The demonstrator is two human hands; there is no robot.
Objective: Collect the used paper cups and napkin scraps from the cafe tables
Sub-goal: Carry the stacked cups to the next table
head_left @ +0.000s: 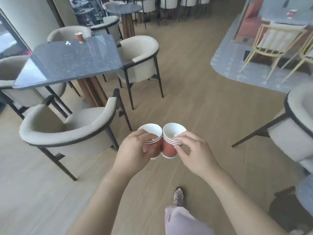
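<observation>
My left hand (135,147) grips a stack of nested red paper cups (151,133) in front of me above the floor. My right hand (194,153) pinches the rim of a second stack of red cups (169,146), which touches the first; something white lies inside it. Another red paper cup (79,37) stands at the far end of the dark stone table (74,60) on the left, with a white napkin scrap (67,42) beside it. One more red cup (291,14) stands on a distant table at the upper right.
Cream armchairs (67,128) (140,56) surround the stone table. Another armchair (299,122) is at the right edge. A round table (124,7) stands farther back, pale wooden chairs (274,41) on a grey floor area at the right. Wooden floor stretches ahead.
</observation>
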